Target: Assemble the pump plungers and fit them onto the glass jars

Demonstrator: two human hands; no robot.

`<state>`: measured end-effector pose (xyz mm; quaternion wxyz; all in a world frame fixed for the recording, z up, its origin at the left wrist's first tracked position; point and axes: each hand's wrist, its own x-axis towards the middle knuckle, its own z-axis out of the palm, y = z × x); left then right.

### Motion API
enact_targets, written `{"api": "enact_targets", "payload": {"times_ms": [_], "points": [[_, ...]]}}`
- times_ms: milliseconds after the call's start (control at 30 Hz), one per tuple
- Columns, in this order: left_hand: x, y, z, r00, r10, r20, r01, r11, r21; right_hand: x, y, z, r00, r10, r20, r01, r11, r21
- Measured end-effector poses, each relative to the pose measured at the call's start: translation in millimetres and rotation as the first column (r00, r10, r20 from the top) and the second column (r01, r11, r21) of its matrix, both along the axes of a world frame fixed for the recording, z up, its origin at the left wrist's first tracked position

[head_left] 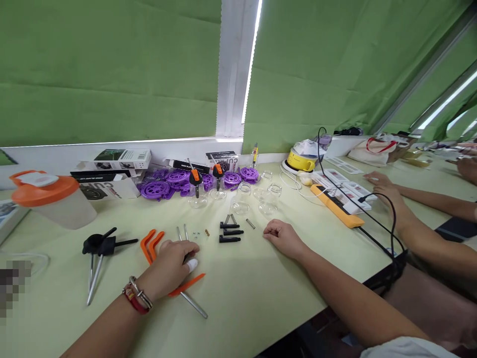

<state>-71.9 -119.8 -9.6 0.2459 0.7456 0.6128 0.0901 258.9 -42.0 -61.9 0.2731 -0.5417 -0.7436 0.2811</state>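
Observation:
My left hand (169, 263) is closed over a black part that shows by the thumb. Two thin metal rods (182, 233) stick out beyond its fingers. An orange handle piece (192, 284) and a thicker metal rod (194, 304) protrude beneath it. Just left of this hand lie two bent orange handles (152, 244) and black clamp-like parts with metal legs (99, 246). Resting on the table, my right hand (282, 236) has curled fingers with nothing visible in them. Between the hands are black shafts (231, 232), springs (250, 223), small brass bits (207, 232) and tiny nuts (196, 235).
Glass jars (242, 199), purple plastic wheels (156, 189) and printed boxes (108, 189) line the back. An orange-lidded shaker (67, 209) stands left. On the right are a yellow pot (300, 161), an orange power strip (337, 206) with cables, and another person's arms (417, 219).

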Motion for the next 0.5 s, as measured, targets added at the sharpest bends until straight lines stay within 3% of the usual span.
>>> {"api": "enact_targets", "payload": {"times_ms": [300, 500], "points": [[1.7, -1.8, 3.1, 1.000, -0.023, -0.007, 0.023, 0.999, 0.034, -4.6, 2.1, 1.1, 0.997, -0.026, 0.068, 0.029, 0.999, -0.040], [0.8, -1.3, -0.4, 1.000, -0.024, -0.003, 0.024, 0.999, 0.038, -49.9, 9.7, 13.2, 0.996, 0.089, 0.025, -0.091, 0.993, 0.076]]}}
